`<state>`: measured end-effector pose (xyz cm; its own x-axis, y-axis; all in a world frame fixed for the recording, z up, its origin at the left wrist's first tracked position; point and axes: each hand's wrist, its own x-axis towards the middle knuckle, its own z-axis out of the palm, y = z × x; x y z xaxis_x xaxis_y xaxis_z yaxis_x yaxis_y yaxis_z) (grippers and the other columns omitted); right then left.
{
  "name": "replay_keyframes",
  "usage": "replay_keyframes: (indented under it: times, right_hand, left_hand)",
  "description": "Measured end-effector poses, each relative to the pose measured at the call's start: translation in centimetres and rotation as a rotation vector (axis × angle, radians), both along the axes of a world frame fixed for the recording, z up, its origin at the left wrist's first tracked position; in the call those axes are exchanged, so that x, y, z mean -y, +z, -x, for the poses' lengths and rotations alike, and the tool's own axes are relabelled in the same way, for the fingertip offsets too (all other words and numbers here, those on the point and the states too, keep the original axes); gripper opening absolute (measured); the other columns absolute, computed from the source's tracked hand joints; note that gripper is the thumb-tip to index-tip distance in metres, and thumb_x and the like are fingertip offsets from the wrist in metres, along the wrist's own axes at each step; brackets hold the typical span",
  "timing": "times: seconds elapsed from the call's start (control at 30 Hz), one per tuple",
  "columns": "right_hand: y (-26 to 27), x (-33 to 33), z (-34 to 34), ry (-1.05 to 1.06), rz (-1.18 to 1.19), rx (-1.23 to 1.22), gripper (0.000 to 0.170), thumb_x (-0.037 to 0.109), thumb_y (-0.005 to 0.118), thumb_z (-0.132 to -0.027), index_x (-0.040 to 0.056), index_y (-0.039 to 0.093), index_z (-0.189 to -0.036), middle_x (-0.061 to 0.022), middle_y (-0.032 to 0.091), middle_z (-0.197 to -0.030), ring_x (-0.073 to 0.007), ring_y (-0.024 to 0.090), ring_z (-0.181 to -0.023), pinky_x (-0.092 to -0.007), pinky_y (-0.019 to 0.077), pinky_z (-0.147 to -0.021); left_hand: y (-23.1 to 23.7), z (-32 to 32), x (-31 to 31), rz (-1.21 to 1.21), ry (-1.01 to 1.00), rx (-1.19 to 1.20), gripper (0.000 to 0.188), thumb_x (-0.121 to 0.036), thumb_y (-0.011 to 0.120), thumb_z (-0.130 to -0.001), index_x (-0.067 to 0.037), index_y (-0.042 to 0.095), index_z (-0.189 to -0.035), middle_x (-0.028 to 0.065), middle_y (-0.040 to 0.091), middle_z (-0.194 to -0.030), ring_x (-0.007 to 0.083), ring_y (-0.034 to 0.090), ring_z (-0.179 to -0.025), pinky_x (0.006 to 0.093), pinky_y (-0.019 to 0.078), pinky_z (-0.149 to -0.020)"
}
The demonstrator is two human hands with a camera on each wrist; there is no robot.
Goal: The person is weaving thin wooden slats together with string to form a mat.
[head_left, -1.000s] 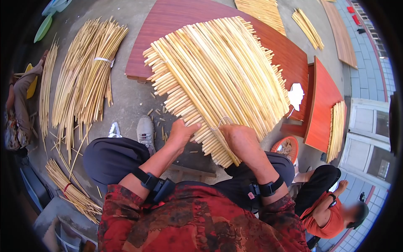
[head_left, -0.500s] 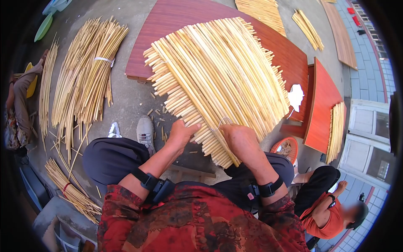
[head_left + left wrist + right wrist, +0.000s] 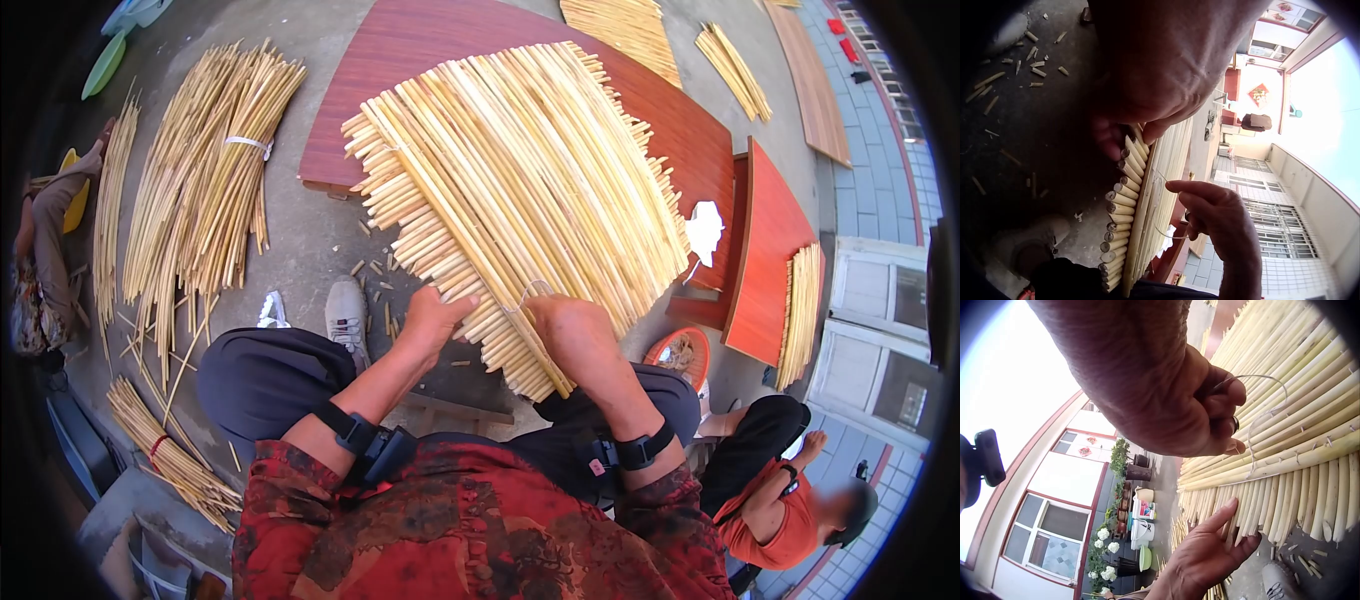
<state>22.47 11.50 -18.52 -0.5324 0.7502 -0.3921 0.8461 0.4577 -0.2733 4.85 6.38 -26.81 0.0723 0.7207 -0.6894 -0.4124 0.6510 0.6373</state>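
A mat of pale peeled stalks [image 3: 520, 170], laid side by side in two crossing layers, spreads from the table towards the lap. My left hand [image 3: 432, 322] grips the mat's near left edge, thumb on top and fingers under the cut stalk ends [image 3: 1260, 515]. Over the border stalk [image 3: 1310, 456], my right hand [image 3: 572, 332] pinches a thin pale thread [image 3: 1286, 394]. The thread loops out of the fist and back down to the mat. Small stitches show along the border. In the left wrist view the right hand's [image 3: 1219, 215] thumb and forefinger meet close over the mat.
A reddish-brown table [image 3: 400, 50] lies under the mat's far part. Tied stalk bundles [image 3: 200, 170] lie on the floor at left, with cut offcuts [image 3: 375, 280] near the shoe. An orange basket [image 3: 690, 350] and a seated person [image 3: 770, 500] are at right.
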Motion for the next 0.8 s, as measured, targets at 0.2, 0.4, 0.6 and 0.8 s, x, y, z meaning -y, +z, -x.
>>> replay_keyframes:
  times: [0.2, 0.4, 0.6, 0.8]
  right_hand:
    - [0.53, -0.11, 0.24, -0.012, 0.001, 0.002, 0.016, 0.016, 0.052, -0.082, 0.0088, 0.065, -0.089, -0.0144, 0.062, -0.073, -0.0317, 0.062, -0.069, -0.0407, 0.0484, -0.061]
    - [0.03, 0.02, 0.03, -0.005, -0.027, -0.022, 0.017, 0.016, 0.052, -0.082, 0.0090, 0.065, -0.089, -0.0148, 0.062, -0.074, -0.0317, 0.062, -0.070, -0.0405, 0.0484, -0.062]
    - [-0.19, -0.14, 0.07, 0.017, -0.015, -0.012, 0.015, 0.016, 0.052, -0.081, 0.0085, 0.064, -0.086, -0.0147, 0.061, -0.071, -0.0323, 0.061, -0.069, -0.0410, 0.0479, -0.061]
    - [0.60, -0.51, 0.62, 0.055, -0.109, -0.025, 0.011, 0.010, 0.051, -0.078, 0.0073, 0.062, -0.081, -0.0127, 0.059, -0.070, -0.0310, 0.061, -0.067, -0.0401, 0.0476, -0.058]
  left_hand:
    - [0.09, 0.04, -0.05, 0.013, 0.001, -0.001, 0.026, -0.010, 0.060, -0.083, 0.004, 0.056, -0.104, 0.0083, 0.063, -0.080, 0.0123, 0.059, -0.056, 0.0241, 0.0453, -0.044]
    - [0.23, 0.04, -0.01, 0.000, -0.009, -0.014, 0.023, -0.012, 0.061, -0.083, 0.004, 0.057, -0.100, 0.0081, 0.063, -0.077, 0.0116, 0.057, -0.054, 0.0235, 0.0448, -0.044]
    - [0.19, -0.15, 0.10, 0.006, 0.015, -0.034, 0.022, -0.012, 0.062, -0.083, 0.004, 0.058, -0.098, 0.0077, 0.063, -0.075, 0.0114, 0.056, -0.053, 0.0230, 0.0435, -0.043]
    - [0.12, -0.22, 0.15, -0.008, 0.001, -0.056, 0.022, -0.012, 0.062, -0.083, 0.004, 0.058, -0.098, 0.0075, 0.063, -0.074, 0.0117, 0.056, -0.053, 0.0235, 0.0439, -0.044]
